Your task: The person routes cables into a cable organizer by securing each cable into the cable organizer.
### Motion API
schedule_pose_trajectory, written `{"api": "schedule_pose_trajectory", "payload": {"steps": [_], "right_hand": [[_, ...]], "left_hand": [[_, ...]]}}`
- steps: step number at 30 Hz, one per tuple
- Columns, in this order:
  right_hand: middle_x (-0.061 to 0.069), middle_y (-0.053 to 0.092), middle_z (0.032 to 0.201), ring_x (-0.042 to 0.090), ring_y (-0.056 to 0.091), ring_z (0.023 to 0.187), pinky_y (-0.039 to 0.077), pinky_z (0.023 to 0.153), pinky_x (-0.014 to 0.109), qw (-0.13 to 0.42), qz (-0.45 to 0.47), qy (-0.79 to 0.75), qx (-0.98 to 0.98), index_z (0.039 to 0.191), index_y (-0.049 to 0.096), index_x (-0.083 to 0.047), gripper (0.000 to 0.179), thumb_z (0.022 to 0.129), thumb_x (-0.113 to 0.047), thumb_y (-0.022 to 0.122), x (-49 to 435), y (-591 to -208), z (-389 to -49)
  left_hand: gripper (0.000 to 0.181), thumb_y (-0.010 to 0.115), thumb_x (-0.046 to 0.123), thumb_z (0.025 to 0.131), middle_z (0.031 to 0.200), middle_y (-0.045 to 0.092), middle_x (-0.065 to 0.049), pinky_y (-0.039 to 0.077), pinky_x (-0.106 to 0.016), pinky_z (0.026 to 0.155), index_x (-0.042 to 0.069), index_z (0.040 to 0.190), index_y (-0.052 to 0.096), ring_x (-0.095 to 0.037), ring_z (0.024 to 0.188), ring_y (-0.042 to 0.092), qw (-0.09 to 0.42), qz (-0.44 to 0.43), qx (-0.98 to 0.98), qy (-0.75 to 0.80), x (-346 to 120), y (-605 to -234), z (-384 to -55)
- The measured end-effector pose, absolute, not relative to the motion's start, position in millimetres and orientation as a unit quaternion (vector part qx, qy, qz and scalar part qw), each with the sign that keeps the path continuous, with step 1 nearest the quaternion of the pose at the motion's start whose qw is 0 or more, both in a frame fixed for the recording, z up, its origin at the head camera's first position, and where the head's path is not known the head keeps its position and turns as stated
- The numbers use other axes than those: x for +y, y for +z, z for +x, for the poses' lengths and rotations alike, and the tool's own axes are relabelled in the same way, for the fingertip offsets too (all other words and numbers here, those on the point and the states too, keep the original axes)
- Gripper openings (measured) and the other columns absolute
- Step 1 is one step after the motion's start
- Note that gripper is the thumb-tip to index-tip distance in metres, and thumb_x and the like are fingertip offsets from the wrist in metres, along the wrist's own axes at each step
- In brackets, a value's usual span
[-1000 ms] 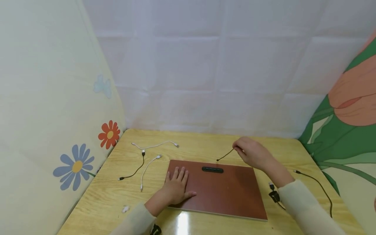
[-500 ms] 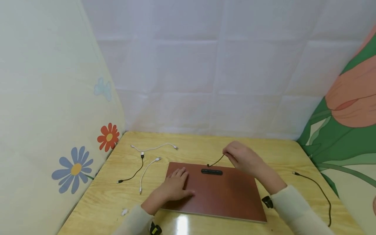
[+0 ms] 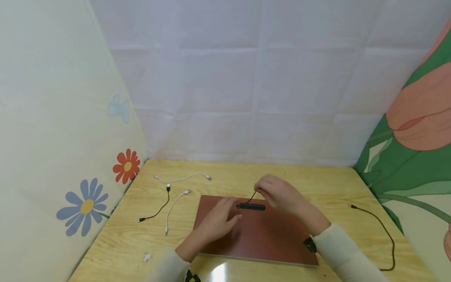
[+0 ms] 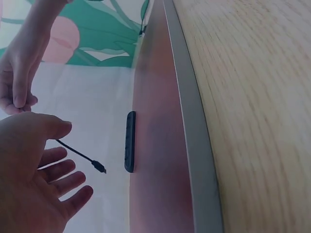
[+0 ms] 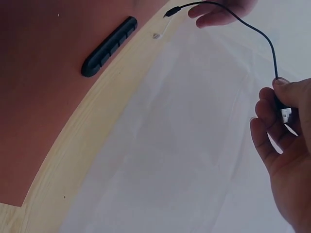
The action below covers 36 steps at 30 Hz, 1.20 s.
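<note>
A black USB cable (image 5: 266, 38) hangs from my right hand (image 3: 280, 194), whose thumb and fingers pinch it at the large USB plug (image 5: 285, 115). Its small plug (image 4: 99, 166) dangles free above the brown board (image 3: 275, 239). My left hand (image 3: 217, 222) is raised over the board's left half with relaxed fingers, close to that small plug and holding nothing. Between the hands, near the board's far edge, lies a black slotted cable holder (image 3: 255, 206); in the right wrist view its slots show along one side.
Left of the board lie two white cables (image 3: 183, 179) and a short black cable (image 3: 159, 210). Another black cable (image 3: 382, 219) curves on the right of the wooden table (image 3: 317, 180). A small white scrap (image 3: 147, 257) lies at the front left. Printed cloth walls surround the table.
My right hand has moved left, bringing the cable's small plug to the holder's left end. My left hand, earlier flat on the board, has lifted and moved toward the holder.
</note>
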State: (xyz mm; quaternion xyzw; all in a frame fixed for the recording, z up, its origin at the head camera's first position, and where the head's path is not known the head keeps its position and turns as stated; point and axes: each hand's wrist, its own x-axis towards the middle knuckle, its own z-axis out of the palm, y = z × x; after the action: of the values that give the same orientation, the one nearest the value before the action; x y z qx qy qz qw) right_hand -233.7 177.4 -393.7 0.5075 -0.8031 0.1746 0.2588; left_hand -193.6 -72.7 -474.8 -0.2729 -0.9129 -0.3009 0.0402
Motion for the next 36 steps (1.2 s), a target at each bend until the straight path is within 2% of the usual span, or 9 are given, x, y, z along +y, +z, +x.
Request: {"api": "schedule_pose_trajectory", "payload": {"steps": [4,7,10,13,16,29,32,36], "right_hand": [[0.002,0.068,0.091,0.017,0.065,0.087,0.056,0.077,0.032,0.252,0.508,0.173,-0.806,0.097,0.068,-0.008,0.014,0.088,0.002,0.073,175,-395,-232],[0.002,0.069,0.093,0.017,0.066,0.088,0.056,0.078,0.032,0.252,0.511,0.173,-0.803,0.098,0.069,-0.008,0.009,0.092,-0.001,0.071,175,-397,-230],[0.001,0.069,0.095,0.017,0.066,0.088,0.056,0.077,0.032,0.255,0.514,0.175,-0.800,0.099,0.070,-0.008,0.010,0.091,-0.002,0.072,174,-400,-230],[0.001,0.071,0.096,0.016,0.065,0.089,0.056,0.077,0.031,0.250,0.512,0.177,-0.803,0.100,0.071,-0.008,0.015,0.088,0.000,0.075,173,-402,-230],[0.000,0.072,0.097,0.015,0.065,0.089,0.055,0.077,0.031,0.238,0.507,0.174,-0.810,0.102,0.071,-0.008,0.018,0.087,0.000,0.076,173,-404,-231],[-0.001,0.070,0.096,0.016,0.064,0.090,0.054,0.081,0.033,0.187,0.499,0.138,-0.835,0.099,0.071,-0.011,0.015,0.088,-0.002,0.075,175,-414,-237],[-0.001,0.070,0.099,0.016,0.063,0.092,0.054,0.086,0.035,0.164,0.487,0.130,-0.848,0.101,0.071,-0.011,0.012,0.092,-0.003,0.072,173,-419,-242],[-0.001,0.070,0.101,0.017,0.063,0.094,0.054,0.087,0.037,0.132,0.465,0.128,-0.866,0.103,0.071,-0.011,0.010,0.095,-0.005,0.069,169,-426,-251]], "left_hand": [[0.035,0.061,0.024,0.103,0.130,0.060,-0.004,0.052,-0.035,0.094,0.013,0.136,0.057,-0.016,0.113,0.059,0.040,-0.300,-0.902,-0.309,-69,-473,-192],[0.030,0.060,0.022,0.103,0.129,0.061,-0.004,0.052,-0.034,0.096,0.010,0.130,0.061,-0.015,0.114,0.060,0.035,-0.312,-0.898,-0.309,-69,-476,-189],[0.022,0.058,0.021,0.104,0.123,0.064,-0.002,0.051,-0.034,0.097,0.009,0.122,0.064,-0.015,0.113,0.060,0.030,-0.317,-0.895,-0.312,-70,-483,-188],[0.012,0.058,0.020,0.104,0.111,0.067,0.002,0.051,-0.032,0.093,0.013,0.109,0.066,-0.012,0.105,0.061,0.028,-0.320,-0.895,-0.311,-74,-490,-187],[0.011,0.058,0.020,0.104,0.100,0.067,0.007,0.051,-0.030,0.087,0.016,0.101,0.068,-0.009,0.096,0.060,0.030,-0.330,-0.894,-0.301,-78,-495,-185],[0.012,0.064,0.020,0.100,0.095,0.066,0.007,0.052,-0.023,0.082,0.015,0.102,0.075,-0.007,0.092,0.060,0.052,-0.356,-0.906,-0.222,-82,-492,-173],[0.012,0.064,0.019,0.100,0.094,0.065,0.006,0.051,-0.023,0.080,0.013,0.104,0.073,-0.008,0.091,0.058,0.052,-0.355,-0.909,-0.213,-81,-492,-173],[0.010,0.065,0.017,0.099,0.099,0.067,0.003,0.052,-0.026,0.085,0.011,0.106,0.068,-0.011,0.096,0.062,0.049,-0.344,-0.911,-0.221,-81,-491,-172]]}}
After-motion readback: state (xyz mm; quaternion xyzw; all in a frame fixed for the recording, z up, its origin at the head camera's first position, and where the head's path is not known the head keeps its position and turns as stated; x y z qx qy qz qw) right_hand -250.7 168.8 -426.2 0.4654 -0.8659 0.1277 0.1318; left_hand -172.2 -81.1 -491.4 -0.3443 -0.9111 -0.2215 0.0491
